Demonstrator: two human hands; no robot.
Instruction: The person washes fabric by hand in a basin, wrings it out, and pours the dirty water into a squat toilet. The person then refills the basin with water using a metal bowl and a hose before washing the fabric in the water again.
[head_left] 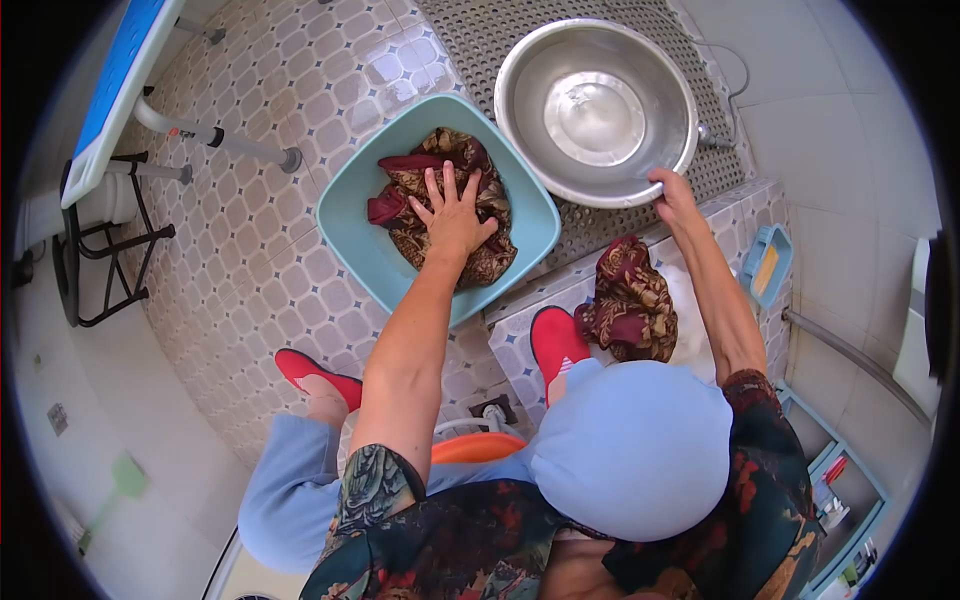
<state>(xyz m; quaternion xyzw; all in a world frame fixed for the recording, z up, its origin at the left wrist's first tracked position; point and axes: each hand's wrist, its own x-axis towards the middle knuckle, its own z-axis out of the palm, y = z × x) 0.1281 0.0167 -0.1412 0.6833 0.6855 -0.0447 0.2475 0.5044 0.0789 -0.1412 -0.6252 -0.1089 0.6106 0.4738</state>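
Note:
My left hand (453,218) lies with spread fingers on a dark red and gold patterned cloth (487,163), bunched up in a light teal plastic basin (343,215). With its fingers wrapped over the near right rim, my right hand (674,195) grips a round stainless steel basin (520,95). That steel basin stands beside the teal one; a shiny wet look covers its bottom. A second bunched cloth (635,310) of the same pattern rests on the tiled ledge, just below my right hand.
A grey perforated mat (460,30) lies under the steel basin. A small blue soap dish (768,262) with a yellowish bar sits by the right wall. At the left stands a blue-topped seat (115,75) with metal legs. An orange item (475,447) shows between my legs.

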